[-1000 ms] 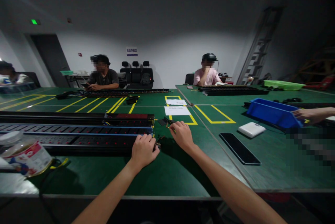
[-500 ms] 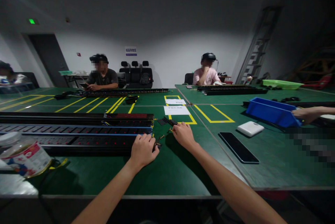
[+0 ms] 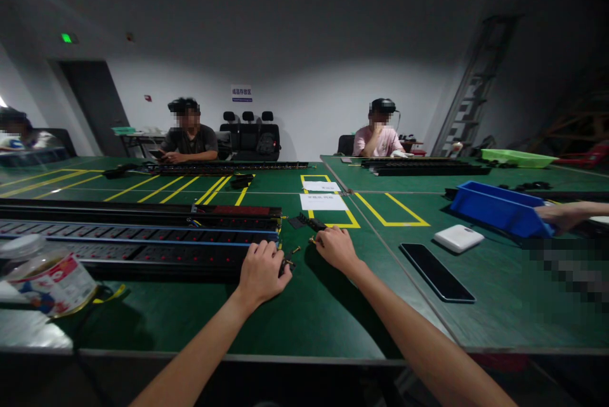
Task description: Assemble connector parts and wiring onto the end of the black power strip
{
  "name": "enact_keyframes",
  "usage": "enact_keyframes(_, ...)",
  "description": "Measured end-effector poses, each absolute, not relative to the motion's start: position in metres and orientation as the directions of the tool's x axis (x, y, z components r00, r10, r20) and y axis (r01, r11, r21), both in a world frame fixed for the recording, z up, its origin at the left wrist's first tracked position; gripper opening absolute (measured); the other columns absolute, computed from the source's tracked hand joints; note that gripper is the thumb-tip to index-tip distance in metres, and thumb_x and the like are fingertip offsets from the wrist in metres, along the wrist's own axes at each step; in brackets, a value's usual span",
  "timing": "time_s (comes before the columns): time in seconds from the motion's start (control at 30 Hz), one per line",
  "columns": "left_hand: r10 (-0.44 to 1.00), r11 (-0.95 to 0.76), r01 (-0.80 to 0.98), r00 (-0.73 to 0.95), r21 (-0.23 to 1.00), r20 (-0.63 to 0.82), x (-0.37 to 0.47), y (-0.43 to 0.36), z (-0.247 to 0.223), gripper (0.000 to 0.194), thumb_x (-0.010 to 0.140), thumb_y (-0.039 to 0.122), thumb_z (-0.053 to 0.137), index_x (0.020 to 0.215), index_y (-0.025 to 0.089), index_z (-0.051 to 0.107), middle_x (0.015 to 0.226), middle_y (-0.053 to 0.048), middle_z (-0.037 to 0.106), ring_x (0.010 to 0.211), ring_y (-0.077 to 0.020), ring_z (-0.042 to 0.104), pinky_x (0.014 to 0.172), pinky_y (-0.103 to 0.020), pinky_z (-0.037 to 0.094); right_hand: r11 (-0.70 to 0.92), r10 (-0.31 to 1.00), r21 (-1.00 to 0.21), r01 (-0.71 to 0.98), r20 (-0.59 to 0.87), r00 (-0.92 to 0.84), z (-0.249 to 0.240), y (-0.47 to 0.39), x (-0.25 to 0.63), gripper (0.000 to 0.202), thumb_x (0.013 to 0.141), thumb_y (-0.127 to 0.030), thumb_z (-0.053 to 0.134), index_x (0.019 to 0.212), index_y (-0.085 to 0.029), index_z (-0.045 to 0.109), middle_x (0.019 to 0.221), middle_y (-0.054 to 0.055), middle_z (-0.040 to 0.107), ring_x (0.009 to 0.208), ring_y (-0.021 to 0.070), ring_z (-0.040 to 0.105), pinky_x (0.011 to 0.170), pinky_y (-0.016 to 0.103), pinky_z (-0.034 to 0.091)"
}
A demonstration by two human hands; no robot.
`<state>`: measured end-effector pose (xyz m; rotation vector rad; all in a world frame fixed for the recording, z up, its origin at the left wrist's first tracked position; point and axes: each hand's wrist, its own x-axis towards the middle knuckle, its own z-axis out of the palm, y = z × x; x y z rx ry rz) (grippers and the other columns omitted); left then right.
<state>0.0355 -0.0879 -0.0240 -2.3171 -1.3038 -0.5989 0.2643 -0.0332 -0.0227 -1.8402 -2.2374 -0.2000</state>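
Observation:
My left hand (image 3: 261,271) is closed over the right end of the nearest long black rail (image 3: 190,259). A small black end piece (image 3: 288,263) with brass-coloured screws shows past its thumb. My right hand (image 3: 335,248) hovers just right of there, its thumb and forefinger pinching a small brass screw (image 3: 312,239). Between the hands, another brass screw (image 3: 297,249) sticks out near the rail ends. Behind my right fingers lie small black parts (image 3: 299,222) on the green table (image 3: 304,318). The fingertips of my left hand are partly hidden.
A clear labelled jar (image 3: 54,283) stands at the left. A black phone (image 3: 436,272) and a white box (image 3: 458,239) lie to the right. Another person's hand (image 3: 566,215) reaches to a blue bin (image 3: 499,207). White paper sheets (image 3: 323,202) lie ahead; people sit across the table.
The view has shifted slightly, so the surroundings appear a little farther right. Both hands keep nearly the same place and grip.

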Motion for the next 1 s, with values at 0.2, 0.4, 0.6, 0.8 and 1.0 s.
enact_keyframes(0.2, 0.697, -0.473, 0.868, 0.473, -0.15, 0.54, 0.036, -0.087, -0.025, 0.021, 0.086, 0.035, 0.057, 0.085, 0.017, 0.069, 0.091, -0.011, 0.062, 0.091, -0.027, 0.052, 0.079, -0.043, 0.038, 0.08, 0.924, -0.128, 0.989, 0.381, -0.025, -0.014, -0.025, 0.283, 0.028, 0.098, -0.028, 0.044, 0.105, -0.024, 0.071, 0.105, 0.008, 0.071, 0.1, 0.0237, 0.06, 0.079, 0.031, 0.039)
enact_keyframes(0.4, 0.692, -0.476, 0.867, 0.475, -0.151, 0.543, 0.036, -0.087, -0.025, 0.021, 0.086, 0.035, 0.057, 0.085, 0.017, 0.069, 0.09, -0.01, 0.062, 0.091, -0.0267, 0.053, 0.08, -0.042, 0.038, -0.052, 0.92, -0.157, 0.986, 0.375, 0.109, -0.022, -0.011, 0.306, 0.038, 0.095, -0.019, 0.043, 0.125, -0.023, 0.065, 0.12, 0.011, 0.067, 0.112, 0.0268, 0.056, 0.085, 0.033, 0.042)
enact_keyframes(0.6, 0.694, -0.471, 0.867, 0.479, -0.164, 0.537, 0.036, -0.087, -0.025, 0.023, 0.088, 0.035, 0.054, 0.085, 0.017, 0.069, 0.09, -0.01, 0.062, 0.09, -0.0267, 0.053, 0.08, -0.043, 0.038, 0.171, 0.96, -0.195, 0.966, 0.254, -0.119, -0.038, -0.001, 0.304, 0.044, 0.097, -0.029, 0.042, 0.137, -0.026, 0.059, 0.136, 0.008, 0.061, 0.122, 0.0257, 0.053, 0.098, 0.036, 0.041)
enact_keyframes(0.8, 0.688, -0.477, 0.866, 0.474, -0.149, 0.549, 0.036, -0.088, -0.024, 0.021, 0.087, 0.033, 0.056, 0.084, 0.017, 0.069, 0.09, -0.011, 0.063, 0.09, -0.0269, 0.053, 0.08, -0.043, 0.038, 0.26, 0.96, -0.231, 0.938, 0.17, -0.224, -0.036, -0.003, 0.295, 0.05, 0.1, -0.033, 0.038, 0.149, -0.027, 0.046, 0.149, 0.007, 0.053, 0.133, 0.0245, 0.05, 0.104, 0.038, 0.038)
enact_keyframes(1.0, 0.685, -0.49, 0.864, 0.466, -0.12, 0.56, 0.036, -0.088, -0.023, 0.019, 0.086, 0.031, 0.056, 0.082, 0.018, 0.069, 0.088, -0.011, 0.063, 0.09, -0.0267, 0.053, 0.079, -0.042, 0.038, 0.222, 0.96, -0.159, 0.962, 0.207, -0.187, -0.028, -0.006, 0.296, 0.033, 0.1, -0.037, 0.045, 0.126, -0.024, 0.061, 0.119, 0.007, 0.071, 0.109, 0.0218, 0.065, 0.085, 0.028, 0.042)
